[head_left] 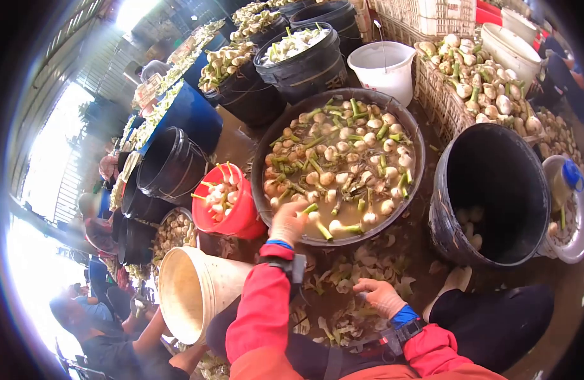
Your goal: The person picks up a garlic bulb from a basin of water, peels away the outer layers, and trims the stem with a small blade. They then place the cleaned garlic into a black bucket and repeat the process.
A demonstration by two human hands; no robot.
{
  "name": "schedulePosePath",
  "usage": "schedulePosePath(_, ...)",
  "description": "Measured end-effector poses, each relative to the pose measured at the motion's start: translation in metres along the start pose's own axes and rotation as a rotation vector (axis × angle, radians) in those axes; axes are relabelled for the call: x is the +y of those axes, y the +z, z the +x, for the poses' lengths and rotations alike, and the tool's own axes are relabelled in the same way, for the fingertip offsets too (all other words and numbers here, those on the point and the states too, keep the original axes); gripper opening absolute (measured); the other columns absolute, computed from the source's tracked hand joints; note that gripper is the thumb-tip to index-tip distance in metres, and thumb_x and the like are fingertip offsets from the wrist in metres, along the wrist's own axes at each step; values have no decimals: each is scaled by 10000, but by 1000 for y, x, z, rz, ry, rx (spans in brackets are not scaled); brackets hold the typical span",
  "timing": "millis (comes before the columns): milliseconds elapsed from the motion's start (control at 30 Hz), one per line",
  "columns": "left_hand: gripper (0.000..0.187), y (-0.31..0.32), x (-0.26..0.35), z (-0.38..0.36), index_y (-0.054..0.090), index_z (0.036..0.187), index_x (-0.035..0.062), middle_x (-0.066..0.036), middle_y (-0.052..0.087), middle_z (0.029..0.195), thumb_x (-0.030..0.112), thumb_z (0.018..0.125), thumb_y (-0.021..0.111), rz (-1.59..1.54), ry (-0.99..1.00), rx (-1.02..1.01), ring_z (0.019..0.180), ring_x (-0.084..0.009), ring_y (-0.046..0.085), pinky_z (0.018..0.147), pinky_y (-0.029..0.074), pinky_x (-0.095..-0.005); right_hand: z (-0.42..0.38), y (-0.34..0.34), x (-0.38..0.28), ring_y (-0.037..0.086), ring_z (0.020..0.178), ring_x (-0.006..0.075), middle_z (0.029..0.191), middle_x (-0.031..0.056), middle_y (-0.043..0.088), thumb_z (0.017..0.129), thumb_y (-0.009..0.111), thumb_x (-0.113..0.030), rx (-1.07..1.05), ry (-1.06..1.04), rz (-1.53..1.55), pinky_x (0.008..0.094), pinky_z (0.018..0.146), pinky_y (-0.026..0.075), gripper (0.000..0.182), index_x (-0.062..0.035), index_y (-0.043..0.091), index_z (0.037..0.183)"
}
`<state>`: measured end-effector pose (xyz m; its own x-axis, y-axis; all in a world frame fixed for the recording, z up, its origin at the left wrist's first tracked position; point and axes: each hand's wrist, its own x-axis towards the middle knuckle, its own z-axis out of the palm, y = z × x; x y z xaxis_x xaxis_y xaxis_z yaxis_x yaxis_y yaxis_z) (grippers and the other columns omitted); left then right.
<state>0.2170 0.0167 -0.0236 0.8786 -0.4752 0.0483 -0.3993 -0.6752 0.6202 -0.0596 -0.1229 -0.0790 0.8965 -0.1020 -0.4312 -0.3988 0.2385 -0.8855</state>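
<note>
My left hand (289,221) reaches over the near rim of a big black tub (261,147) filled with muddy water and several white bulbs with green stalks (342,158). Its fingers curl around a bulb at the water's edge. My right hand (380,296) hangs lower, above my lap, fingers loosely bent over a heap of peelings (349,316); whether it holds anything is unclear. Both arms wear red sleeves with blue cuffs and a wrist device.
A black bucket (494,190) with a few peeled bulbs stands right of the tub. A red bucket (231,202), a tipped white bucket (193,288), more black buckets and a wicker crate of bulbs (475,82) surround it. People sit at lower left.
</note>
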Motion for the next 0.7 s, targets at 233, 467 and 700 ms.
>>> schedulePosePath(233, 364, 54, -8, 28, 632, 1090, 204, -154, 483, 1210, 191, 728, 664, 640, -95, -763, 1085, -312, 518, 918, 434, -389, 4, -13, -22, 536, 725, 71, 970, -16, 651, 805, 596, -60, 56, 133, 34, 204, 627, 432, 272, -69, 647, 1072)
schedulePosePath(467, 439, 15, 72, -31, 539, 1147, 22, -7, 576, 915, 99, 754, 718, -740, -569, -724, 811, -86, 548, 710, 451, -215, 10, -9, -34, 575, 911, 104, 1007, 38, 636, 789, 606, 7, 281, -9, 285, 226, 811, 446, 262, -4, 628, 1050)
schedulePosePath(700, 645, 31, 120, -132, 442, 1285, 10, 1, 570, 1029, 24, 704, 722, -893, -371, -574, 878, -95, 543, 773, 441, -215, -8, -5, -55, 568, 1016, 152, 1077, 80, 620, 789, 522, 106, 358, -302, 353, 245, 908, 422, 380, 6, 570, 1153)
